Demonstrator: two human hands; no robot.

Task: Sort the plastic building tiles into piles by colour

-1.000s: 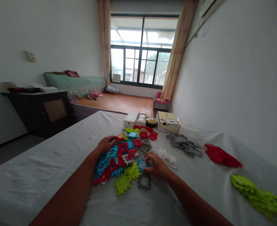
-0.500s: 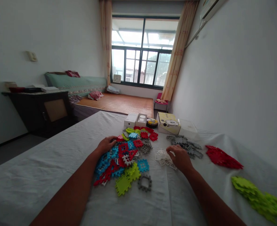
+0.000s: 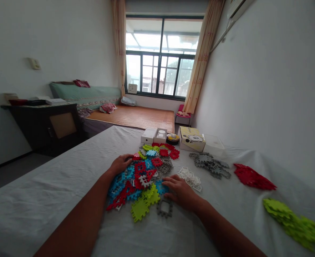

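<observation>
A mixed heap of plastic interlocking building pieces [image 3: 140,167] in red, blue, green, white and grey lies on the cloth-covered table. Against its left edge rests my left hand [image 3: 121,164], fingers stretched out over the pieces, with nothing visible in its grasp. My right hand [image 3: 179,191] is at the heap's right side, thumb and fingers apart over a blue square piece [image 3: 160,187], which they partly cover. Just below that hand lies a grey square frame piece [image 3: 164,208]. Two joined-looking green pieces [image 3: 140,210] are at the heap's front.
Sorted piles lie to the right: white pieces [image 3: 191,179], grey pieces [image 3: 210,165], red pieces [image 3: 252,177] and green pieces [image 3: 293,223]. Behind the heap stand white boxes [image 3: 148,135], a round tin [image 3: 172,139], a yellow cartoon box [image 3: 192,139] and a clear container [image 3: 213,143].
My right hand has moved left and nearer, from above the white pile to the blue square piece beside the heap. My left hand has stayed in place.
</observation>
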